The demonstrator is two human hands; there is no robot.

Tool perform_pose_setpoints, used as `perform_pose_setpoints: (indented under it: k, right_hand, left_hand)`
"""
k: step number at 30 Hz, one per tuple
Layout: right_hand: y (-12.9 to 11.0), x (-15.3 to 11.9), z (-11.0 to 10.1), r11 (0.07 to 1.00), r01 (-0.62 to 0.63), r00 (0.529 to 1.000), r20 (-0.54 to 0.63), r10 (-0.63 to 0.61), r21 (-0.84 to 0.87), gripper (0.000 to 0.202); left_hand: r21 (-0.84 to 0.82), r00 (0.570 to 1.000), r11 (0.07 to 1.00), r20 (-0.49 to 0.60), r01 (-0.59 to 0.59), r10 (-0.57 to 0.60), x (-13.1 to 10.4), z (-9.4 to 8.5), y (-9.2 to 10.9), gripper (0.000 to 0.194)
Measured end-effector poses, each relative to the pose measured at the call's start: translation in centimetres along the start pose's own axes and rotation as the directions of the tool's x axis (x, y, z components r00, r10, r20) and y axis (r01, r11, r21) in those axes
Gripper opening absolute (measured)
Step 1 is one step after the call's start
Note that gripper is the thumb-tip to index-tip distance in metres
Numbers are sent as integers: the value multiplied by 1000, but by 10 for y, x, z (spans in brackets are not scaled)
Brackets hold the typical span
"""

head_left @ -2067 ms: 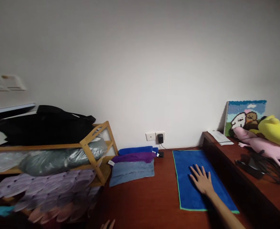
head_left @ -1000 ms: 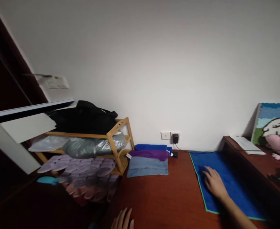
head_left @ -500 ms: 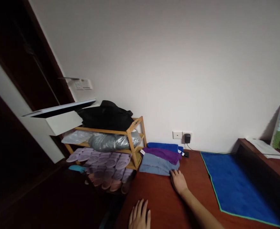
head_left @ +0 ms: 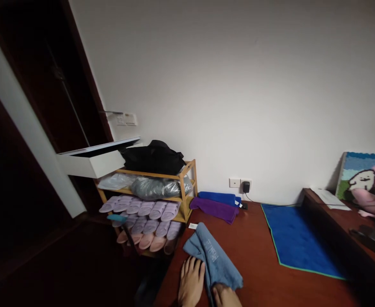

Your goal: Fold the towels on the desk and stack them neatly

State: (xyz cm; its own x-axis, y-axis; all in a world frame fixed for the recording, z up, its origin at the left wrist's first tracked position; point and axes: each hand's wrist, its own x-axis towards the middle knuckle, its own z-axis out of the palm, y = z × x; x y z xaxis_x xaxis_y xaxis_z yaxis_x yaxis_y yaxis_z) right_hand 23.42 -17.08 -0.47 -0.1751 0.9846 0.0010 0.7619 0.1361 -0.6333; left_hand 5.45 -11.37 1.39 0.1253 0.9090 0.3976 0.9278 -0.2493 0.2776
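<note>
A folded grey-blue towel [head_left: 217, 260] with pale lettering lies rumpled on the reddish-brown desk, its white tag sticking out at the far left corner. At the towel's left edge, my left hand [head_left: 192, 281] rests with fingers outstretched, the fingertips touching the cloth. My right hand [head_left: 226, 296] has its fingers curled onto the near end of the towel; the bottom of the picture cuts that hand off. Farther back lie a folded purple towel [head_left: 214, 209] and a folded blue towel [head_left: 219, 197], by the wall.
A blue cloth with green edging [head_left: 299, 238] is spread on the desk [head_left: 257, 251] at right. Left of the desk stands a wooden rack [head_left: 183, 187] with slippers [head_left: 145, 209], bagged items and a black bag [head_left: 153, 157]. A black plug [head_left: 246, 186] sits in the wall socket.
The grey-blue towel has come away from the purple one toward me and turned, with my right hand drawn back alongside. My left hand now touches its edge. The view has shifted slightly right.
</note>
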Motion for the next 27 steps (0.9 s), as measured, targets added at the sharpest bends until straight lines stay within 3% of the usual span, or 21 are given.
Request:
perform_pose_setpoints:
  k: [4,10,13,17,20,22,24,27]
  right_hand:
    - [-13,-22,-12,1000,-24,1000,-3,24,19,33]
    - [-1,-60,-29,993,-101,993,-69,98,-52,28]
    - [14,-81,-54,990,-110,983,-156,96,-85,28]
    - [28,-106,-97,977,-140,956,-277,92,-159,31]
    - [31,-119,-121,971,-147,963,-249,98,-187,35]
    - [35,-126,-131,957,-198,966,-205,155,-211,39]
    - [43,-133,-137,939,-262,956,-191,221,-224,43]
    - [63,-140,-140,940,-312,935,-223,277,-141,43]
  left_hand:
    - [-173,1000,985,1,21,-22,-16,-3,24,36]
    - [-413,966,876,44,250,-255,-62,9,79,34]
    - [-468,980,863,36,191,-198,-81,-8,101,26]
    - [-345,999,938,-44,-8,-8,-90,-42,126,22]
    - [-292,978,939,49,-182,204,-82,-56,148,33]
    - [-264,951,939,154,-222,268,-73,-58,159,37]
    - [-232,935,950,235,-211,265,-65,-57,161,35]
    - [-197,937,965,267,-175,225,-58,-56,144,33]
